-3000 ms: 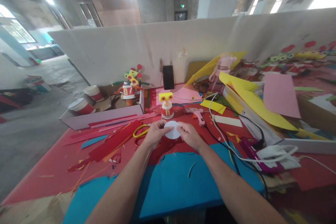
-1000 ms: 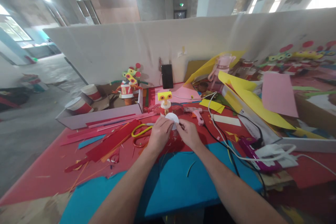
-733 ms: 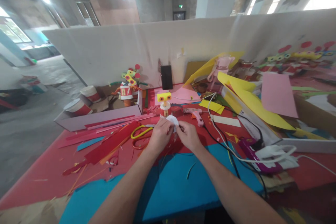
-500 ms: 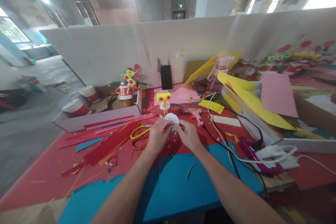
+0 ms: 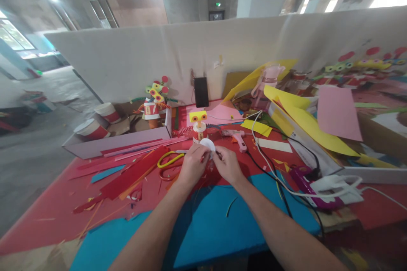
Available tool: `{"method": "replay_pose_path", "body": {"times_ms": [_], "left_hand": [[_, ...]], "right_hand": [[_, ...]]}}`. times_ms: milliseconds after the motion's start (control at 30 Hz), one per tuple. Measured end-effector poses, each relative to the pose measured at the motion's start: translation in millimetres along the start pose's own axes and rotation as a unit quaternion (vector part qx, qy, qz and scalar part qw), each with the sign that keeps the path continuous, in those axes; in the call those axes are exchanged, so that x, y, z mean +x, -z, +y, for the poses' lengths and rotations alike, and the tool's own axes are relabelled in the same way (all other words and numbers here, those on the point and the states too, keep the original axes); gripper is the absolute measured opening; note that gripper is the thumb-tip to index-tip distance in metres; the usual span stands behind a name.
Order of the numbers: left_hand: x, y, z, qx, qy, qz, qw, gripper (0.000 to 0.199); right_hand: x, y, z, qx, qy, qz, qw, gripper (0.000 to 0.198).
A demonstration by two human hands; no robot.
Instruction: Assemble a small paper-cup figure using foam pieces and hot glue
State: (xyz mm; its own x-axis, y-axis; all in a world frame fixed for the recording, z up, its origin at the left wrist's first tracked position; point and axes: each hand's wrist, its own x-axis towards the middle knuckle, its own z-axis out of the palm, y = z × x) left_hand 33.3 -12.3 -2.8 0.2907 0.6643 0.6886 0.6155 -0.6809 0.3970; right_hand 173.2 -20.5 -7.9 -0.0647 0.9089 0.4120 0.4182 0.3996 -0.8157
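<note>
Between my hands is a small white paper disc (image 5: 208, 144), its lower part hidden by fingers. My left hand (image 5: 194, 161) pinches its left side, and my right hand (image 5: 226, 163) pinches it from the right. Just behind stands a paper-cup figure (image 5: 199, 126) with a yellow head, round eyes and coiled arms. Yellow-handled scissors (image 5: 170, 160) lie left of my left hand. A pink glue gun (image 5: 239, 140) rests on the table to the right of my right hand.
Paper strips (image 5: 133, 173) cover the left side of the red table. A box with paper cups (image 5: 92, 129) stands behind them. A purple power strip (image 5: 313, 188) with cables lies right, before a box of coloured paper (image 5: 338, 112). A phone (image 5: 201, 92) leans on the partition.
The white disc has tilted and dropped slightly behind my fingers, so less of it shows. Both hands stay closed on it in nearly the same place.
</note>
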Motion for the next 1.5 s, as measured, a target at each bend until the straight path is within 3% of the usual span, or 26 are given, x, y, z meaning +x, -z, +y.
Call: {"method": "replay_pose_path", "body": {"times_ms": [333,567,800,1000,1167,1400,1500], "left_hand": [[0,2,-5,-0.032,0.043,0.022,0.998,0.009],[-2,-1,-9,0.029,-0.064,0.03,0.997,0.018],[3,4,-5,0.071,-0.126,-0.016,0.989,0.017],[1,3,-10,0.022,-0.082,-0.01,0.996,0.016],[0,1,-13,0.005,-0.088,-0.025,0.996,0.016],[5,8,-12,-0.087,-0.043,-0.095,0.991,0.018],[6,10,-12,-0.105,0.005,-0.055,0.993,0.015]], "right_hand": [[1,-2,4,0.07,-0.05,0.001,0.996,0.02],[1,-2,5,0.041,-0.045,0.011,0.998,0.021],[1,-1,6,0.063,-0.048,0.006,0.997,0.023],[3,1,7,0.048,-0.042,-0.009,0.998,0.022],[4,-1,12,0.094,-0.062,-0.02,0.993,0.022],[1,-1,10,0.109,-0.073,-0.049,0.99,0.019],[2,-3,11,0.138,-0.09,-0.036,0.986,0.017]]}}
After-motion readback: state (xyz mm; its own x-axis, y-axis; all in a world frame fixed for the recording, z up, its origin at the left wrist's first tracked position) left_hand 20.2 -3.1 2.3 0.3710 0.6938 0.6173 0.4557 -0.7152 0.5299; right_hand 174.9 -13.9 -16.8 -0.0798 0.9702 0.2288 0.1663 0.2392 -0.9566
